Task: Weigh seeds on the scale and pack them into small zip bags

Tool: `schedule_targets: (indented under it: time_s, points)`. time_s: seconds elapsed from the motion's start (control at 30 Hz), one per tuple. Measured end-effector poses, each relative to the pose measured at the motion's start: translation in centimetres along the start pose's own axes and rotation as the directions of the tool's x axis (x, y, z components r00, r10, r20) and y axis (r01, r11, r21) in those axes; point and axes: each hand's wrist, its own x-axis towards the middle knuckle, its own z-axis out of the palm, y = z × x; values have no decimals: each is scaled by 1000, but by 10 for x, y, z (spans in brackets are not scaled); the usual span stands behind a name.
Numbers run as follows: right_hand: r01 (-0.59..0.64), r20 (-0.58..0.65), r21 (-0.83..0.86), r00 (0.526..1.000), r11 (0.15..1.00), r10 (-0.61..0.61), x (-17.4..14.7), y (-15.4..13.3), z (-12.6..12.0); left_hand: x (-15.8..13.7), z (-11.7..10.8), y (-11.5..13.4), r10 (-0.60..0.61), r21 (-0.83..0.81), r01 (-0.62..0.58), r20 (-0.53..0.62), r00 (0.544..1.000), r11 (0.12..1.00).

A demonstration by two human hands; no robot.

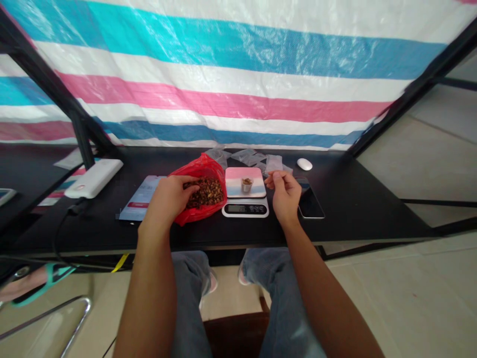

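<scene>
A red plastic bag (pixel 194 215) lies on the black desk, its mouth spread around many small dark-brown pieces (pixel 208 193). My left hand (pixel 175 191) reaches over the bag's left rim, thumb and forefinger stretched apart over the pieces; the other fingers are hidden. Right of the bag stands a kitchen scale (pixel 231 193) with a display and buttons in front. On its plate is a small clear cup (pixel 246 187) with brown bits in it. My right hand (pixel 285 191) is beside the scale, fingertips pinched together; what they hold is too small to make out.
A phone (pixel 312 201) lies under and beside my right hand, a white mouse (pixel 304 164) behind it. Clear plastic bags (pixel 248 156) lie behind the scale. To the left are a lit phone (pixel 139 199) and a white corded box (pixel 95 178). Striped sheeting (pixel 238 79) hangs behind.
</scene>
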Motion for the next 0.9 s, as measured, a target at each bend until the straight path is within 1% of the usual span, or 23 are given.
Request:
schedule_targets:
  time_s: [0.1, 0.2, 0.4, 0.47, 0.53, 0.63, 0.77, 0.83, 0.9]
  points:
    - [-14, 8, -26, 1000, 1000, 14, -1, -1, 0, -1, 1, 1, 47, -67, -50, -46, 998, 996]
    - [-31, 11, -52, 999, 998, 32, -1, -4, 1, 0, 4, 3, 90, -119, -97, -62, 994, 988]
    - [-47, 29, -50, 998, 998, 49, -2, -3, 1, 0, 2, 10, 83, -201, -96, -72, 994, 975]
    - [-51, 34, -50, 998, 997, 53, -3, -2, 1, 0, 0, 11, 117, -208, -128, -65, 991, 970]
    - [-47, 39, -43, 998, 998, 49, -2, -1, 1, 0, -3, 15, 183, -202, -187, -40, 982, 961]
    - [-32, 46, -33, 998, 999, 34, -2, -1, 1, 4, -7, 27, 299, -184, -295, -5, 954, 938]
    - [-38, 55, -55, 998, 998, 41, -1, -2, 1, 18, -13, 61, 431, -194, -425, -10, 902, 884]
    - [-41, 53, -58, 998, 997, 44, -2, -2, 1, 28, -13, 78, 501, -208, -486, 23, 865, 849]
    - [-37, 51, -50, 998, 998, 39, -2, -2, 1, 37, -12, 92, 545, -196, -524, 71, 835, 829]
